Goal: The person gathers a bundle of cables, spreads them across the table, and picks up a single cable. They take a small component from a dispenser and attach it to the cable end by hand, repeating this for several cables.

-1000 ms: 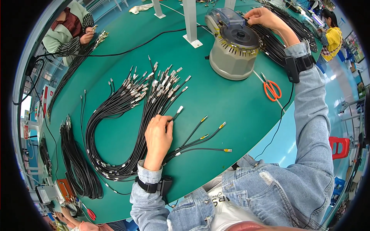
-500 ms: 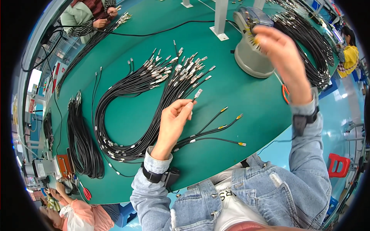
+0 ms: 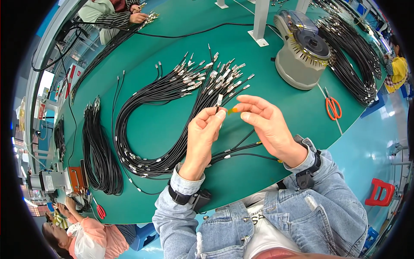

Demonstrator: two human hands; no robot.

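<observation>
My left hand (image 3: 202, 134) pinches a black cable (image 3: 217, 110) just below its end, where a white tip or tag (image 3: 219, 100) sticks up above the fingers. Close beside it, my right hand (image 3: 268, 128) holds a small piece of yellow tape (image 3: 232, 110) between thumb and fingertips, near the cable end. Behind both hands a large curved bundle of black cables (image 3: 123, 129) lies on the green table, its many silvery and white ends fanned out. Under my right hand, a few cable ends (image 3: 246, 154) with yellow wraps are partly hidden.
A grey round tape dispenser (image 3: 297, 64) with yellow strips stands at the back right, near orange-handled scissors (image 3: 333, 108). More cable bundles lie left (image 3: 101, 159) and far right (image 3: 355, 64). A metal post (image 3: 260, 23) rises at the back. Co-workers sit around the table.
My right hand has come from the tape dispenser down and left to my left hand, bringing yellow tape. The view has shifted slightly; my left hand still pinches the cable.
</observation>
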